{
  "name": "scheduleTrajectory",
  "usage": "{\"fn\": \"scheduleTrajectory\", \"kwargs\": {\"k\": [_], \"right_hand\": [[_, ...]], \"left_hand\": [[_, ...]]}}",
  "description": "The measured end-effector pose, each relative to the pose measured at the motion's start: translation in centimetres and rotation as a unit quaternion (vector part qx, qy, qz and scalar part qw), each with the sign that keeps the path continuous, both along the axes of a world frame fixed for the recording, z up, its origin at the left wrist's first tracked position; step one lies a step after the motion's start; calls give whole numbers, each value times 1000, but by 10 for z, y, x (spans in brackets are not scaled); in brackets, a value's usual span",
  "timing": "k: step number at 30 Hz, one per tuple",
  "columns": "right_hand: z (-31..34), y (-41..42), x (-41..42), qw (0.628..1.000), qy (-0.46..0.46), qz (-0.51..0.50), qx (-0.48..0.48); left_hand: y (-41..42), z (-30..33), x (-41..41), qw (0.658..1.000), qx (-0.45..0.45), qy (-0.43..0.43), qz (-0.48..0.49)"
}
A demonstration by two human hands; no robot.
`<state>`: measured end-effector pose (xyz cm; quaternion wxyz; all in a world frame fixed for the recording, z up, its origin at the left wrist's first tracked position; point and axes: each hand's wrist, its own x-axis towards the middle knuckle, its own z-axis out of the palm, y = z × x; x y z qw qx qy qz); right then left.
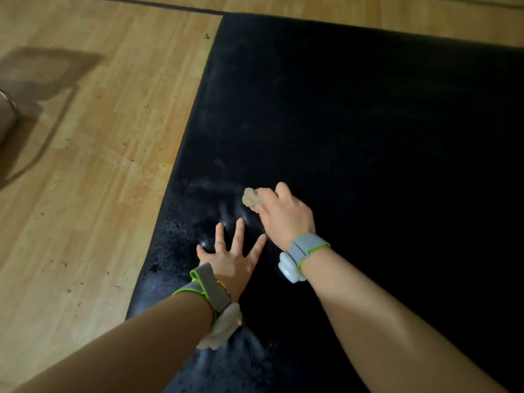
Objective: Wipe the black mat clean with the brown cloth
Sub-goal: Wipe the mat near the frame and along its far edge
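On the near left part of the black mat (pixel 368 123), the right hand (pixel 286 214) grips the bunched brown cloth (pixel 252 200) against the surface. Just beside it, nearer, the left hand (pixel 231 260) presses flat, fingers spread and straight, holding nothing. Wooden floor (pixel 99 165) lies left.

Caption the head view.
Right hand wipes black mat with brown cloth; left hand braces flat.
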<state>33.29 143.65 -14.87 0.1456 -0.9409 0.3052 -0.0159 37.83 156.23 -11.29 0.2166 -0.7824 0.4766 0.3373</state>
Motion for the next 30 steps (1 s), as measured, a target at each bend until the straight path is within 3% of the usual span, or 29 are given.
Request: {"fn": "scheduleTrajectory", "kwargs": {"k": [2,4,7,9,11,14,16,20,24,28,30], "right_hand": [[2,-27,-8,999,-29,-25,-25],[-3,-80,-31,988,-9,-141,-67],[-2,-150,-73,943,-23,-329,-49],[0,-155,-74,930,-29,-364,-37],[3,-130,-54,946,-25,-320,-32],[3,-55,-10,991,-11,-136,3],[0,-11,2,998,-30,-61,2],[-2,-4,3,997,-44,-48,51],[-11,-11,2,997,-68,-36,21],[-18,-12,3,996,-81,-43,21],[-19,-11,4,994,-91,-52,11]], "left_hand": [[1,-2,1,1000,6,2,0],[2,-6,3,1000,25,2,-13],[2,-11,4,999,44,1,-22],[1,-10,4,999,45,-4,-22],[1,-9,2,999,47,-4,-21],[2,-8,3,999,48,-6,-10],[1,-5,4,999,49,-1,-9],[3,2,7,998,61,0,-9],[-9,25,40,998,12,41,-56],[0,26,106,997,1,-80,0],[5,15,122,996,40,-81,19]]}}
